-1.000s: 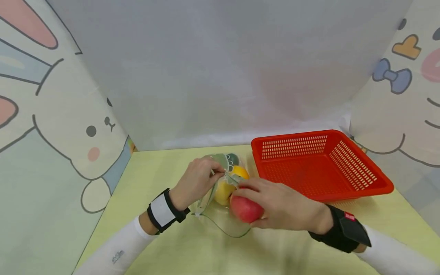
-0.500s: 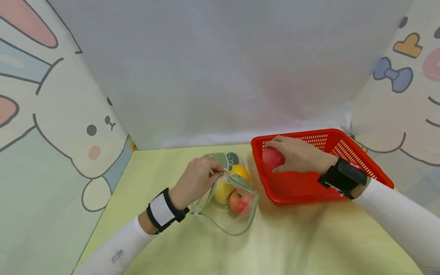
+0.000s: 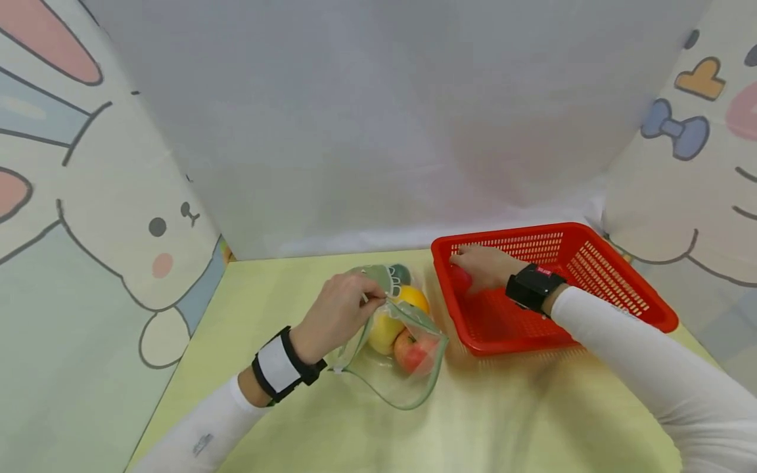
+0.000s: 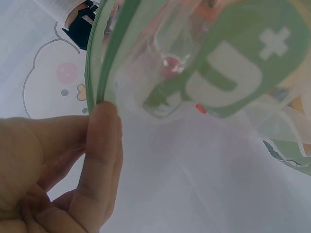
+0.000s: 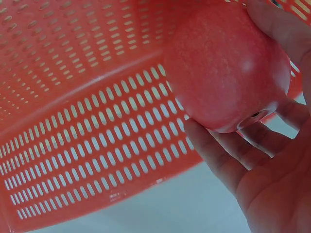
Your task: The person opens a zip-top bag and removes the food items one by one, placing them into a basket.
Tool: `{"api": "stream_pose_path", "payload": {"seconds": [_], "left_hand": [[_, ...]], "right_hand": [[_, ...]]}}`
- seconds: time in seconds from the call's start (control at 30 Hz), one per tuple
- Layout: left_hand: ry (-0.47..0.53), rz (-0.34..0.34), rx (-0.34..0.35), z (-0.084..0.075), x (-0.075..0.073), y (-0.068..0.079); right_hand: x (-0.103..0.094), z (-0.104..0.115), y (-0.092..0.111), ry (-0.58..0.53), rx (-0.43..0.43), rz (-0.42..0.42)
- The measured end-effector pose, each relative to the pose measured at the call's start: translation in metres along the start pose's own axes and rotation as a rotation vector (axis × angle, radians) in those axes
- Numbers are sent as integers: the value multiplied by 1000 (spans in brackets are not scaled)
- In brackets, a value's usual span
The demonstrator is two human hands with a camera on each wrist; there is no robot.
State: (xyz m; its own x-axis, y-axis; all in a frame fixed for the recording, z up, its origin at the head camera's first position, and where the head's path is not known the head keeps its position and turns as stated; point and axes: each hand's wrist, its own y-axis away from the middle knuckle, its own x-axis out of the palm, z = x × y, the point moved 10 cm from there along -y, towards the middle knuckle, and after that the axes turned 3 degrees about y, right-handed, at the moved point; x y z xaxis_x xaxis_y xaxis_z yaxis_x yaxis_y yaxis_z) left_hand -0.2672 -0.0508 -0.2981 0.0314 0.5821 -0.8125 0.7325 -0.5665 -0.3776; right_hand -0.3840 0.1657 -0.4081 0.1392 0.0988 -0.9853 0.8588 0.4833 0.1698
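At the pale yellow table [image 3: 331, 427], before a grey wall [image 3: 378, 131], I see the left hand [image 3: 340, 309] pinching the rim [image 4: 114, 48] of the bag [image 4: 214, 73] on the left, while inside the basket [image 3: 520, 345], at left, the right hand [image 3: 485, 266] grasps a red fruit [image 5: 226, 68], whose dark hole [image 5: 255, 115] only the right wrist view shows.

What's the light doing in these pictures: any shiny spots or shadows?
Left wrist view: small white glints on the clear plastic of the bag, colours rather greyish; head view: soft-edged shadows on the table on the near side of the basket, a faint pale sheen in front of the bag; right wrist view: a soft highlight on the red fruit.
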Motion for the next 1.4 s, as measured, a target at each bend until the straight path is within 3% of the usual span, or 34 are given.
{"api": "stream_pose_path", "payload": {"seconds": [0.2, 0.37, 0.47, 0.63, 0.83, 0.93, 1.07, 1.17, 1.23, 1.33, 1.4], "left_hand": [[3, -4, 7, -3, -2, 2], [0, -3, 10, -4, -2, 3], [-1, 1, 7, -2, -1, 3], [2, 0, 3, -3, -1, 2], [0, -2, 7, -1, -1, 2], [4, 4, 0, -1, -1, 1], [7, 8, -4, 0, -1, 0], [2, 6, 4, 0, -1, 0], [-3, 2, 5, -2, -2, 0], [-8, -4, 9, -3, -2, 0], [-10, -7, 10, -3, -2, 1]], "right_hand": [[21, 6, -7, 117, -61, -18], [24, 6, -4, 120, -56, -35], [12, 7, 2, 99, -38, -54], [-27, 24, 20, 66, -58, -157], [-77, 69, 52, 52, -102, -257], [-99, 101, 73, 90, -198, -376], [-116, 149, 106, 127, -393, -593], [-114, 182, 125, 140, -521, -703], [-105, 201, 132, 136, -585, -728], [-82, 224, 132, 153, -638, -698], [-64, 233, 125, 172, -630, -641]]}}
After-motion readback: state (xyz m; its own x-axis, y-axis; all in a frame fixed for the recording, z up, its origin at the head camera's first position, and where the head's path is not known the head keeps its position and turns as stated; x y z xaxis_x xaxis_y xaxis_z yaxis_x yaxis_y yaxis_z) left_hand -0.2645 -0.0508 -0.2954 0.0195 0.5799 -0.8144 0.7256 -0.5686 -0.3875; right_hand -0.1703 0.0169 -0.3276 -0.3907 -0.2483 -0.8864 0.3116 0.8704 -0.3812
